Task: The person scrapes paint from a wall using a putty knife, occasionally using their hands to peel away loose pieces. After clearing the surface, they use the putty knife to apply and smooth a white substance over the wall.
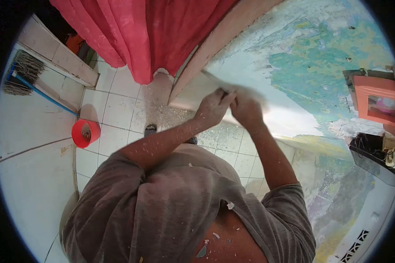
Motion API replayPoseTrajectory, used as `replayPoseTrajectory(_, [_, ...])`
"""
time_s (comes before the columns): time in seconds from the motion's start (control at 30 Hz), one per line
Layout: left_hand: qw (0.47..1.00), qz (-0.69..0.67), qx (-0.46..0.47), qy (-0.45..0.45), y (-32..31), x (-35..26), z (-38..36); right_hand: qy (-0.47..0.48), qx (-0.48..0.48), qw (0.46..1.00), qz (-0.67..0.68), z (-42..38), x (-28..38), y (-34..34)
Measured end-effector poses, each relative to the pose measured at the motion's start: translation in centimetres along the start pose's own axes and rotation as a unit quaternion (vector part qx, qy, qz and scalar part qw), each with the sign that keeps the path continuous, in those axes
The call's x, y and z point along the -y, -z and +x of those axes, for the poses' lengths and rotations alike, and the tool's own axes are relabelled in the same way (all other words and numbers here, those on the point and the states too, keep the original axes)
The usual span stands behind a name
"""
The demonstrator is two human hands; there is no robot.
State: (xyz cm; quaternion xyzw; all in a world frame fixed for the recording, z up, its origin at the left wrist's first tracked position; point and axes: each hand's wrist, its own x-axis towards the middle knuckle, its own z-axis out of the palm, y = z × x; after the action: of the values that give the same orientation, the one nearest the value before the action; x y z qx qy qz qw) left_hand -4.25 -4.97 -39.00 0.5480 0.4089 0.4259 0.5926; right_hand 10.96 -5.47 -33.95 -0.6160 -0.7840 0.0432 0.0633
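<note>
My left hand (212, 108) is closed, its fingers curled near a dark handle end. Close beside it, my right hand (248, 113) is also closed and slightly smeared by motion. Between and above them is a blurred, wide flat scraper (221, 81), its thin edge lying along the wall. Both hands appear to grip it, though the fingers cover most of the handle. The wall (300, 83) shows peeling green and yellow paint, with a bare white patch around the hands. Paint flakes are scattered on my forearms and shirt.
A pink curtain (131, 39) hangs in the doorway ahead. At left, a red bucket (80, 134) stands on the tiled floor (118, 109), near a mop (24, 74) with a blue handle. An orange-framed niche (373, 94) and a dark shelf (368, 147) are at right. Debris litters the floor.
</note>
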Motion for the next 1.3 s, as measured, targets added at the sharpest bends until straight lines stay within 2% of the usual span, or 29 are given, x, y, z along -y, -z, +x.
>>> replayPoseTrajectory(0.03, [1.0, 0.003, -0.001, -0.007, -0.2, 1.3, 0.1, 0.03, -0.021, 0.998, 0.041, -0.5, -0.6, -1.6])
replayPoseTrajectory(0.1, [0.999, -0.033, 0.008, 0.03, -0.6, 2.7, -1.3, -0.022, 0.02, 0.998, 0.049, -1.5, 0.2, -1.8])
replayPoseTrajectory(0.13, [0.991, -0.063, 0.049, 0.109, 0.0, 0.9, -1.5, -0.019, 0.025, 0.998, 0.049, -2.2, 0.9, -1.6])
replayPoseTrajectory(0.17, [0.991, -0.064, 0.045, 0.111, 0.2, 0.4, -1.5, -0.036, -0.005, 0.993, 0.111, -2.6, 1.6, -1.2])
replayPoseTrajectory(0.2, [0.996, -0.047, 0.034, 0.071, 0.3, 0.0, -1.3, -0.053, -0.035, 0.983, 0.173, -2.8, 2.1, -0.9])
replayPoseTrajectory(0.23, [0.999, -0.03, 0.022, 0.031, 0.2, -0.3, -1.2, -0.05, -0.033, 0.983, 0.172, -3.0, 2.2, -0.9])
replayPoseTrajectory(0.3, [1.0, -0.005, 0.01, 0.019, -0.1, -0.6, -1.0, -0.109, -0.027, 0.963, 0.247, -3.0, 2.1, -0.9])
replayPoseTrajectory(0.33, [1.0, 0.024, 0.002, 0.007, -0.3, -0.9, -0.8, -0.107, -0.026, 0.963, 0.247, -2.9, 1.9, -0.8])
replayPoseTrajectory(0.4, [0.999, 0.049, 0.016, -0.008, -0.4, -3.8, -0.9, -0.067, -0.069, 0.953, 0.288, -2.9, 0.9, 0.1])
replayPoseTrajectory(0.43, [0.997, 0.074, 0.03, -0.022, -0.4, -5.7, -0.9, -0.086, -0.078, 0.946, 0.301, -2.8, 0.4, 0.9])
replayPoseTrajectory(0.47, [0.993, 0.068, -0.004, -0.092, -0.5, -7.4, -0.8, -0.028, -0.134, 0.937, 0.321, -2.3, 0.4, 2.2])
replayPoseTrajectory(0.5, [0.994, 0.067, -0.005, -0.088, -0.7, -8.5, -0.5, 0.03, -0.19, 0.921, 0.34, -1.7, 0.5, 3.1])
replayPoseTrajectory(0.57, [0.987, 0.055, -0.014, -0.151, -1.1, -9.4, 0.6, 0.018, -0.184, 0.93, 0.317, -1.3, -0.2, 3.7])
replayPoseTrajectory(0.63, [0.986, 0.073, -0.005, -0.151, -1.6, -7.2, 1.1, 0.018, -0.175, 0.955, 0.239, -0.6, -0.7, 2.6])
replayPoseTrajectory(0.7, [0.992, 0.111, 0.045, -0.036, -2.4, -2.8, 0.9, -0.01, -0.095, 0.988, 0.118, -1.5, -3.0, -0.3])
replayPoseTrajectory(0.73, [0.997, 0.07, 0.032, -0.018, -2.9, -1.1, 0.6, -0.039, -0.059, 0.983, 0.167, -2.1, -3.1, -0.7])
replayPoseTrajectory(0.77, [0.997, 0.07, 0.032, -0.021, -3.2, -0.8, 0.1, -0.039, -0.062, 0.984, 0.165, -2.7, -3.1, -0.4])
replayPoseTrajectory(0.83, [0.998, 0.036, 0.019, -0.04, -3.6, -0.5, -0.2, -0.082, 0.012, 0.987, 0.138, -2.9, -2.9, 0.6])
replayPoseTrajectory(0.87, [0.998, 0.037, 0.018, -0.039, -3.2, -2.7, -0.1, -0.037, -0.063, 0.969, 0.237, -2.7, -1.9, 1.8])
replayPoseTrajectory(0.9, [0.994, 0.049, 0.004, -0.094, -2.9, -5.0, 0.1, -0.037, -0.062, 0.968, 0.239, -2.2, -1.2, 3.4])
replayPoseTrajectory(0.93, [0.987, 0.06, -0.01, -0.149, -2.6, -6.9, 0.3, 0.003, -0.106, 0.96, 0.258, -1.5, -0.6, 4.9])
replayPoseTrajectory(0.97, [0.987, 0.061, -0.01, -0.148, -2.6, -7.4, 0.6, 0.043, -0.151, 0.949, 0.275, -1.0, -0.4, 5.6])
replayPoseTrajectory(1.0, [0.988, 0.06, -0.007, -0.14, -2.5, -7.6, 1.1, -0.006, -0.157, 0.955, 0.253, -0.5, -0.7, 5.2])
replayPoseTrajectory(1.03, [0.989, 0.059, -0.003, -0.133, -2.5, -7.6, 1.5, -0.007, -0.156, 0.955, 0.253, -0.3, -1.7, 3.9])
replayPoseTrajectory(1.1, [0.986, 0.097, -0.016, -0.136, -3.6, -2.4, 1.6, 0.003, -0.071, 0.988, 0.135, -0.8, -4.5, -0.1])
replayPoseTrajectory(1.17, [0.994, 0.104, 0.008, 0.029, -4.6, 1.1, 0.7, -0.036, -0.049, 0.992, 0.111, -2.4, -4.5, -1.0])
replayPoseTrajectory(1.23, [0.998, 0.065, -0.024, -0.003, -4.9, 1.0, 0.1, -0.051, 0.022, 0.99, 0.129, -3.1, -4.5, -0.6])
replayPoseTrajectory(1.27, [0.997, 0.047, -0.019, -0.056, -4.2, -1.6, -0.1, -0.038, -0.005, 0.979, 0.198, -3.2, -4.4, 0.3])
replayPoseTrajectory(1.3, [0.994, 0.03, -0.012, -0.106, -3.5, -4.2, -0.5, 0.069, -0.087, 0.967, 0.229, -2.7, -4.1, 1.2])
